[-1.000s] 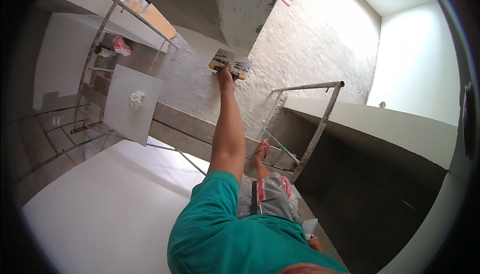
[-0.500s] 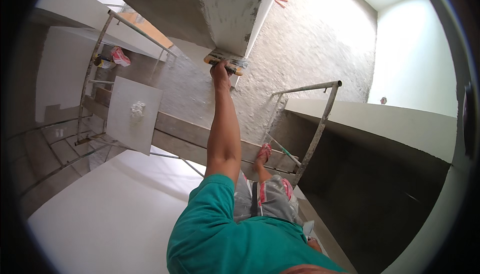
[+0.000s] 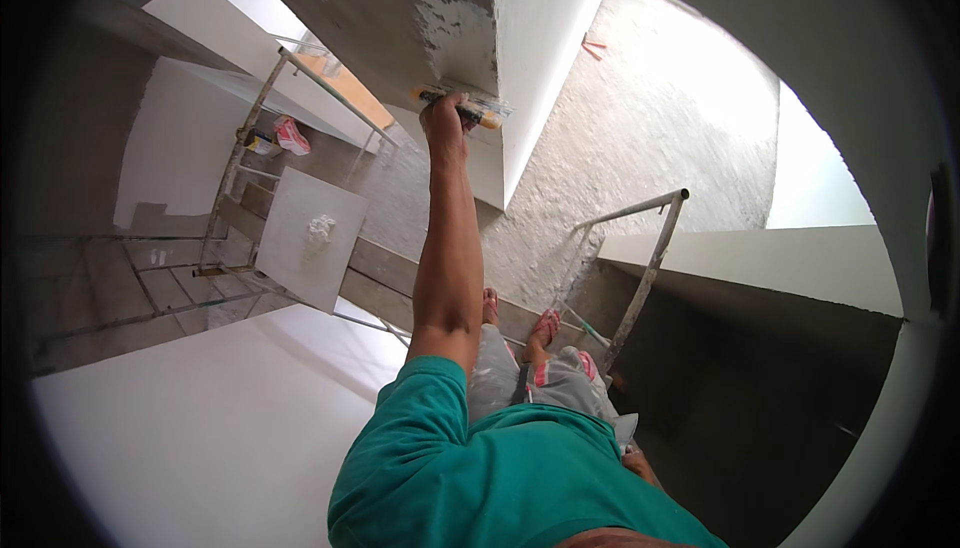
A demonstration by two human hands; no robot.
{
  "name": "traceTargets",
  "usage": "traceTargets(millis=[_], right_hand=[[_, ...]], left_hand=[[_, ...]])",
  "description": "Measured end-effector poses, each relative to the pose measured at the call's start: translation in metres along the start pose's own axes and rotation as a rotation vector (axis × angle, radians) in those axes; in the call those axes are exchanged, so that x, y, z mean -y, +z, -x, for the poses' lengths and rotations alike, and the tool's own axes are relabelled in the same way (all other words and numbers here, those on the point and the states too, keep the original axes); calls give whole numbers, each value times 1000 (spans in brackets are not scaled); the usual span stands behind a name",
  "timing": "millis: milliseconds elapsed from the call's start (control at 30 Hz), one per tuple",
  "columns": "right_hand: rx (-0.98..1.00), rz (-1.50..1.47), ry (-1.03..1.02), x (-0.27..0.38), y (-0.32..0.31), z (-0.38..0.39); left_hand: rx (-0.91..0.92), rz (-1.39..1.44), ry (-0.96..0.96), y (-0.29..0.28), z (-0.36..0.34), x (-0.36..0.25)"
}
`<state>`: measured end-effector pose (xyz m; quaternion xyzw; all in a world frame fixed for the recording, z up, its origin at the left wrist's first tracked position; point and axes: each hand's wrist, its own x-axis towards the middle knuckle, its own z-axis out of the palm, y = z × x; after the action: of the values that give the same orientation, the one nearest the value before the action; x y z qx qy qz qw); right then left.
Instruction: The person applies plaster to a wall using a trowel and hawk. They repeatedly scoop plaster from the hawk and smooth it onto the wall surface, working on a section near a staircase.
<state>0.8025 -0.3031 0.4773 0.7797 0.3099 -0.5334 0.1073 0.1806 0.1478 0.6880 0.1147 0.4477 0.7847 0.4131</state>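
Note:
My left hand (image 3: 447, 126) reaches up at full arm's length, fingers wrapped round the handle of a plastering trowel (image 3: 490, 120). The trowel's flat blade lies against the lower part of a grey column or beam face (image 3: 400, 18), where a rough whitish patch (image 3: 455, 28) shows just above it. Low by my hip, my right hand (image 3: 638, 464) is closed, partly hidden by my shirt; a pale blade like a putty knife's (image 3: 626, 428) sticks up from it. Left of my arm, a square whitish board (image 3: 310, 268) carries a small heap of white putty (image 3: 320, 228).
I stand in sandals on scaffold planks (image 3: 385, 273). Metal scaffold frames rise at left (image 3: 243, 128) and right (image 3: 650, 278). A red-and-white bag (image 3: 291, 136) lies beyond the board. A dark opening (image 3: 740, 408) drops away at right, below a pale ledge (image 3: 760, 263).
My view has shifted, so the board and scaffold sit farther right. The trowel has moved up the grey face from its lower end. A second foot now shows on the planks.

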Motion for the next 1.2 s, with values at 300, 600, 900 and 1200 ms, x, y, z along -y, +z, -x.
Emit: traceTargets(millis=[300,600,900,1200], right_hand=[[115,-158,-150,-14,-21,-21],[123,-194,-195,-6,-24,-41],[97,-191,-114,-2,-18,-10],[-30,-77,215,-19,29,32]], left_hand=[[137,-192,151,94,59,-145],[315,-179,304,104,90,-239],[46,179,67,-113,41,14],[-233,118,-313,-180,-80,254]])
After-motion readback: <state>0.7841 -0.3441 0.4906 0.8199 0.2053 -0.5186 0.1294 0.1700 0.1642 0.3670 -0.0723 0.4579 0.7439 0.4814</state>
